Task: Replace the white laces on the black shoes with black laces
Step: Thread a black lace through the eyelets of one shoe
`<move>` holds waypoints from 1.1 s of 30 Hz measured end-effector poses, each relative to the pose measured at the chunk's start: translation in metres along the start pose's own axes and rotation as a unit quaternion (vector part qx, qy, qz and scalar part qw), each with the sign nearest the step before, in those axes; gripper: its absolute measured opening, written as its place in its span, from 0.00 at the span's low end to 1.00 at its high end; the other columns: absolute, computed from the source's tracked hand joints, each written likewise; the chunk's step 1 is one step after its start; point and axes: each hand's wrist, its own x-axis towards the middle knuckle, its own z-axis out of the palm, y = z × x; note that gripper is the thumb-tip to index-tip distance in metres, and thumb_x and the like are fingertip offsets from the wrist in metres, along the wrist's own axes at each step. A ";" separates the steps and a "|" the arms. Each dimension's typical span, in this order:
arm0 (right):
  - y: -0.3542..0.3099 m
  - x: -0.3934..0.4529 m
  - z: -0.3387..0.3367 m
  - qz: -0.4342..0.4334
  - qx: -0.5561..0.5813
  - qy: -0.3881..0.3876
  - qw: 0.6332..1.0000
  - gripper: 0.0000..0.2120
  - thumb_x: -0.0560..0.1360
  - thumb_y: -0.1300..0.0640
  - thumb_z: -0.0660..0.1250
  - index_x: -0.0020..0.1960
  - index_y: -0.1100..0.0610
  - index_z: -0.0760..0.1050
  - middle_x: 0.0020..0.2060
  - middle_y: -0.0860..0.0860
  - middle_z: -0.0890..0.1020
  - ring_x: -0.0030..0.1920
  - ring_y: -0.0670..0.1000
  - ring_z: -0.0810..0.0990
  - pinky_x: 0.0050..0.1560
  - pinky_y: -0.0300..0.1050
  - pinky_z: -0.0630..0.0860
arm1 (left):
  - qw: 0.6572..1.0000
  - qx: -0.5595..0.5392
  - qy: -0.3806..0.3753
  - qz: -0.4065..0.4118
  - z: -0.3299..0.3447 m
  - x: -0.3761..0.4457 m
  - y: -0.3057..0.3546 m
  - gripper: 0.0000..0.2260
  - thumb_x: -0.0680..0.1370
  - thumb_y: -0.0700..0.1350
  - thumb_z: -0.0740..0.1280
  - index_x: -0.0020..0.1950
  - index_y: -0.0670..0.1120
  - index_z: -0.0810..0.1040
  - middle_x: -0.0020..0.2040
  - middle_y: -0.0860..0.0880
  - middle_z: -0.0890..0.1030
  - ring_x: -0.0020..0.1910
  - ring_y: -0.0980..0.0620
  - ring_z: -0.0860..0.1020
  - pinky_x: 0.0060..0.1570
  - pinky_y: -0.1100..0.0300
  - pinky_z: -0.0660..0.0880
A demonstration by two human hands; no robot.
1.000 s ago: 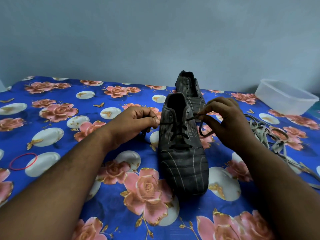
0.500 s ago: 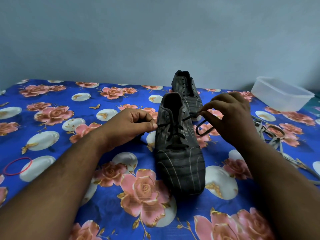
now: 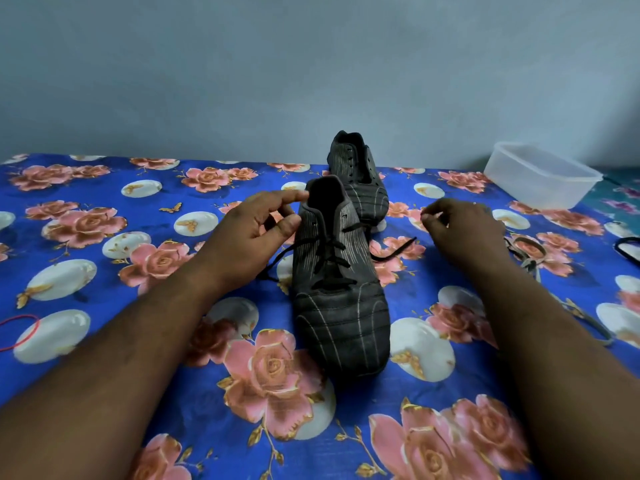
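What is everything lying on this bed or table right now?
near shoe: 1, black, centre, toe toward camera, partly laced
black lace: 1, black, through near shoe, both ends loose on the cloth
far shoe: 1, black, behind near shoe, no lace seen
white laces: pile, greyish white, right side
box: 1, clear plastic, far right
band: 1, red, left edge
cloth: 1, blue floral, beneath everything
left hand: at near shoe's collar
right hand: right of shoes, fingers curled, holding nothing visible
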 end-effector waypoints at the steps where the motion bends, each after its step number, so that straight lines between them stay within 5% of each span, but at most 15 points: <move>1: 0.001 -0.001 0.000 0.025 -0.038 -0.032 0.998 0.11 0.80 0.41 0.64 0.52 0.45 0.80 0.52 0.51 0.84 0.64 0.61 0.74 0.62 0.59 0.72 | 1.000 0.018 0.002 0.017 0.003 0.000 0.001 0.16 0.83 0.45 0.65 0.70 0.55 0.76 0.50 0.54 0.78 0.44 0.53 0.76 0.44 0.71 0.69; 4: -0.003 -0.003 0.004 0.050 -0.078 -0.058 0.994 0.20 0.76 0.31 0.62 0.47 0.46 0.78 0.50 0.50 0.84 0.62 0.59 0.75 0.60 0.56 0.69 | 0.998 0.045 -0.004 0.051 0.008 -0.001 0.005 0.16 0.83 0.42 0.65 0.71 0.53 0.77 0.50 0.57 0.75 0.47 0.64 0.74 0.49 0.76 0.66; 7: -0.010 -0.004 0.010 0.042 -0.118 -0.066 0.990 0.25 0.73 0.27 0.64 0.41 0.49 0.80 0.45 0.51 0.82 0.58 0.59 0.76 0.61 0.56 0.71 | 0.998 0.045 -0.006 0.047 0.009 -0.001 0.007 0.15 0.82 0.42 0.66 0.68 0.54 0.78 0.50 0.57 0.74 0.46 0.62 0.74 0.48 0.77 0.66; 15: -0.021 -0.009 0.008 0.016 -0.075 -0.063 0.995 0.05 0.74 0.47 0.70 0.40 0.45 0.80 0.47 0.50 0.84 0.57 0.59 0.77 0.60 0.60 0.73 | 0.999 0.041 0.004 0.032 0.008 -0.001 0.007 0.14 0.81 0.45 0.69 0.65 0.58 0.79 0.50 0.58 0.75 0.44 0.59 0.74 0.44 0.76 0.66; 19: -0.034 -0.014 0.000 -0.023 0.107 0.029 0.994 0.06 0.75 0.50 0.68 0.44 0.51 0.81 0.41 0.48 0.84 0.47 0.53 0.81 0.48 0.46 0.75 | 0.999 0.029 0.007 0.034 0.009 0.001 0.005 0.13 0.80 0.45 0.70 0.62 0.58 0.80 0.50 0.57 0.76 0.44 0.61 0.75 0.46 0.73 0.67; 23: -0.066 -0.035 -0.020 -0.143 0.265 0.082 0.950 0.03 0.75 0.56 0.71 0.43 0.52 0.81 0.36 0.45 0.83 0.38 0.40 0.78 0.40 0.31 0.69 | 1.000 -0.002 0.007 0.028 0.010 0.002 0.003 0.10 0.79 0.48 0.72 0.57 0.61 0.80 0.49 0.55 0.76 0.38 0.60 0.74 0.44 0.68 0.71; 29: -0.095 -0.060 -0.019 -0.305 0.265 0.056 0.913 0.02 0.73 0.52 0.72 0.44 0.50 0.81 0.39 0.37 0.80 0.48 0.44 0.75 0.51 0.35 0.69 | 0.999 -0.036 -0.014 0.033 0.016 0.000 0.008 0.08 0.76 0.52 0.71 0.55 0.56 0.80 0.41 0.59 0.74 0.32 0.59 0.72 0.39 0.60 0.72; 33: -0.097 -0.057 -0.010 -0.313 0.201 0.042 0.927 0.08 0.73 0.46 0.65 0.44 0.49 0.79 0.46 0.43 0.82 0.53 0.51 0.76 0.57 0.50 0.72 | 0.998 -0.026 -0.030 0.045 0.016 0.000 0.011 0.08 0.77 0.51 0.70 0.56 0.55 0.79 0.41 0.62 0.73 0.35 0.61 0.73 0.42 0.56 0.74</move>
